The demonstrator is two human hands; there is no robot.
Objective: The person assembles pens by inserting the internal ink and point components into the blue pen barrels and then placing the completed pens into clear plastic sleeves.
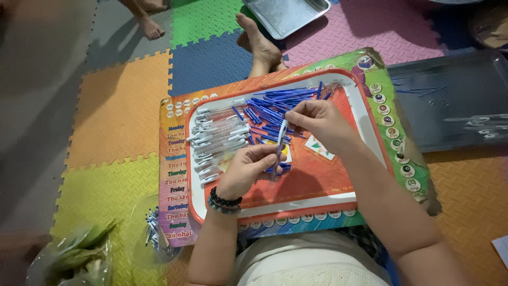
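My left hand point(247, 167), with a dark bead bracelet on the wrist, grips the lower end of a clear pen barrel point(280, 143) over a red tray point(312, 182) with a white rim. My right hand point(320, 121) pinches the barrel's top end. A pile of thin blue refills point(275, 106) lies at the tray's far side. A row of clear pen barrels with white caps point(214, 143) fills the tray's left part.
The tray rests on a colourful board point(174, 185) on foam floor mats. A clear bag of blue parts point(153, 233) and a bag of green leaves point(79, 257) lie near left. A dark tray point(450, 100) sits right, a metal tray point(288, 16) beyond. Another person's bare feet point(259, 45) are ahead.
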